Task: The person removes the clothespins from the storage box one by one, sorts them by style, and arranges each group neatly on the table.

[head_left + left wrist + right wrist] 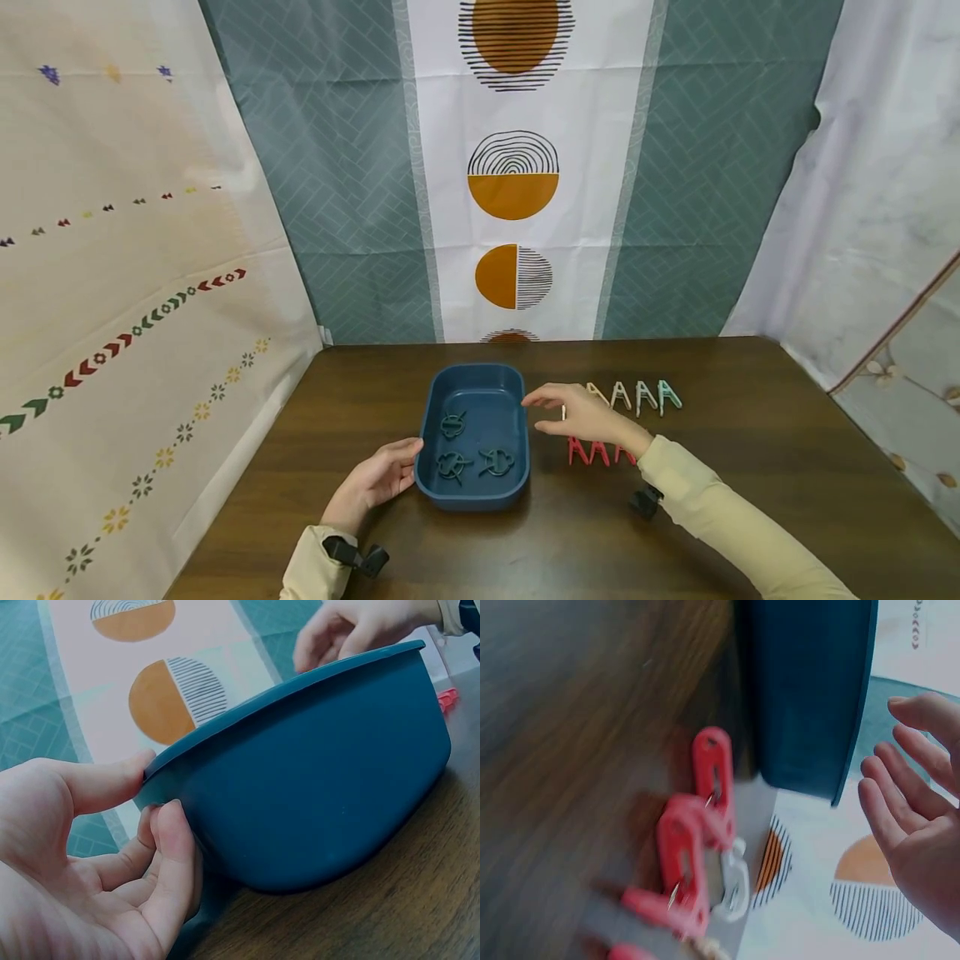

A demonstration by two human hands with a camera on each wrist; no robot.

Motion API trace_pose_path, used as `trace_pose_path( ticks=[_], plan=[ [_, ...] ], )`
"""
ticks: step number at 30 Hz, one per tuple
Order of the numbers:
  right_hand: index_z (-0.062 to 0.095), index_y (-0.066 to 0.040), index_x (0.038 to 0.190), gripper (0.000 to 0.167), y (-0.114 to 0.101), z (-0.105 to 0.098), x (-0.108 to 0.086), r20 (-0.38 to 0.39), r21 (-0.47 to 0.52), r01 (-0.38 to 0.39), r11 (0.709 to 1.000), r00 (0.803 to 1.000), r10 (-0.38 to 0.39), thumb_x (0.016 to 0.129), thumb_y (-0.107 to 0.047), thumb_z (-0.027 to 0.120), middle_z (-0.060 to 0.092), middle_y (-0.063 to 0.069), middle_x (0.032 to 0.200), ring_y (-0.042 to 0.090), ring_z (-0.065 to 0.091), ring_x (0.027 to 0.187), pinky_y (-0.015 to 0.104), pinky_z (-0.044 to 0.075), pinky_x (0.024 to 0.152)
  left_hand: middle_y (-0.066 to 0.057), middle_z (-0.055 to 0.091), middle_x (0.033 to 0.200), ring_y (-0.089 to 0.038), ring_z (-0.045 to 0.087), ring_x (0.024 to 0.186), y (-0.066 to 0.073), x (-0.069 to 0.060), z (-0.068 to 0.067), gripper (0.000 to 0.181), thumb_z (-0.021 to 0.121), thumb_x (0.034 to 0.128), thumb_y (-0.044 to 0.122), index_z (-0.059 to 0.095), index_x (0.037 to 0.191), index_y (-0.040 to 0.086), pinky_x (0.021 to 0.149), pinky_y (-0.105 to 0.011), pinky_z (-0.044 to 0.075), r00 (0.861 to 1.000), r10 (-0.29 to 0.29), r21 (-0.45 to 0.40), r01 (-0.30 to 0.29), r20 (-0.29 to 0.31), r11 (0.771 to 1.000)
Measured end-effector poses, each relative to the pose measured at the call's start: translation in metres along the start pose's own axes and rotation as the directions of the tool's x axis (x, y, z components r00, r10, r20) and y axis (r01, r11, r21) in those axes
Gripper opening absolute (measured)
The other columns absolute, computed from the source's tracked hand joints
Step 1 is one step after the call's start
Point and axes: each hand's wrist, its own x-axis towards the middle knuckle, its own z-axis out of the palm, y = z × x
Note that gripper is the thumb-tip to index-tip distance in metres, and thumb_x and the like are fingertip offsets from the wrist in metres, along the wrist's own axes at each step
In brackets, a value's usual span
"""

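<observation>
A deep blue plastic tub with rounded corners stands on the table. Inside it lie three dark green ring-shaped pieces with thin prongs. My left hand holds the tub's left side; in the left wrist view the thumb is at the rim and the curled fingers are against the outer wall. My right hand hovers by the tub's right rim, fingers loosely bent and apart, with nothing in them. Below it are red clothespins, partly covered by the right forearm in the head view.
To the right, a row of cream, white and mint clothespins lies behind the red ones. The dark wooden table meets hanging cloths at its back and sides. A patterned curtain hangs behind it.
</observation>
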Motion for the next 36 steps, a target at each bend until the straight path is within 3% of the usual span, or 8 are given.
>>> trace_pose_path(
  ticks=[12, 17, 26, 31, 36],
  plan=[
    [0.06, -0.01, 0.126, 0.044, -0.007, 0.021, 0.033, 0.091, 0.066, 0.001, 0.998, 0.996, -0.007, 0.084, -0.012, 0.074, 0.063, 0.009, 0.128, 0.033, 0.06, 0.114, 0.044, 0.049, 0.099, 0.008, 0.067, 0.092, -0.001, 0.063, 0.079, 0.0, -0.001, -0.001, 0.02, 0.034, 0.1061, 0.015, 0.053, 0.113, 0.014, 0.074, -0.014, 0.051, 1.0, -0.001, -0.01, 0.001, 0.012, 1.0],
    [0.059, -0.004, 0.126, 0.045, -0.01, 0.029, 0.044, 0.134, 0.095, 0.04, 0.995, 0.99, -0.052, 0.084, -0.009, 0.074, 0.063, 0.013, 0.127, 0.035, 0.059, 0.114, 0.046, 0.048, 0.1, 0.007, 0.067, 0.092, -0.002, 0.063, 0.079, -0.001, 0.0, -0.001, 0.017, 0.038, 0.1052, 0.016, 0.051, 0.116, 0.012, 0.074, -0.014, 0.052, 1.0, -0.006, -0.004, 0.006, -0.011, 1.0],
    [0.054, -0.006, 0.133, 0.053, -0.019, 0.047, 0.065, 0.291, 0.086, 0.047, 0.995, 0.954, -0.07, 0.084, -0.012, 0.074, 0.058, 0.008, 0.135, 0.032, 0.054, 0.125, 0.048, 0.045, 0.103, 0.007, 0.067, 0.091, -0.002, 0.063, 0.077, -0.001, -0.001, -0.002, 0.016, 0.04, 0.1046, 0.017, 0.051, 0.115, 0.012, 0.073, -0.015, 0.053, 0.999, -0.009, 0.019, 0.01, -0.05, 1.0],
    [0.056, -0.011, 0.133, 0.053, -0.027, 0.059, 0.075, 0.347, 0.015, 0.047, 0.999, 0.937, -0.049, 0.084, -0.014, 0.075, 0.056, 0.004, 0.138, 0.025, 0.054, 0.126, 0.042, 0.046, 0.104, 0.007, 0.066, 0.09, -0.002, 0.062, 0.077, -0.001, -0.002, -0.002, 0.017, 0.042, 0.1042, 0.018, 0.048, 0.118, 0.011, 0.073, -0.014, 0.053, 0.997, -0.019, 0.021, 0.021, -0.081, 1.0],
    [0.057, -0.018, 0.132, 0.053, -0.033, 0.072, 0.08, 0.403, -0.057, 0.026, 0.998, 0.915, -0.001, 0.083, -0.017, 0.077, 0.055, -0.001, 0.139, 0.018, 0.052, 0.127, 0.035, 0.046, 0.104, 0.007, 0.065, 0.09, -0.002, 0.061, 0.079, -0.001, -0.001, 0.0, 0.018, 0.041, 0.1045, 0.017, 0.048, 0.119, 0.011, 0.074, -0.014, 0.052, 0.997, -0.016, 0.019, 0.018, -0.073, 1.0]
  ],
)
